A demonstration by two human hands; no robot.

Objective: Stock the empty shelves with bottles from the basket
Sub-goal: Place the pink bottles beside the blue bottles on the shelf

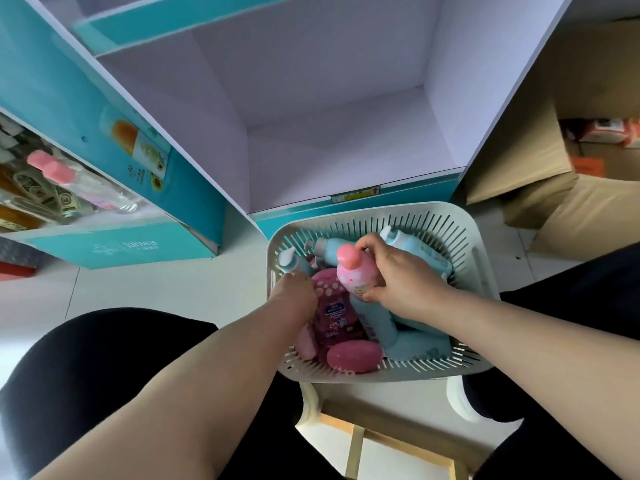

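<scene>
We are counting one white slatted basket (pixel 460 237), and in it we are making out at least three pale blue bottles (pixel 415 251) and about four pink ones (pixel 353 271), though the pile is hiding some; we are seeing two hands (pixel 394 271), one teal shelf unit (pixel 346 140) showing two bare shelves, and a cardboard box (pixel 519 161) beside it

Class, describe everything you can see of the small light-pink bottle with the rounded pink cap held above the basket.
The small light-pink bottle with the rounded pink cap looks like glossy plastic, with a speckled body and a printed label low down. It is closed and tilted, cap pointing up and away. The right hand grips it, fingers at the neck, thumb under the base, above the other bottles in the white slotted plastic basket.
</scene>
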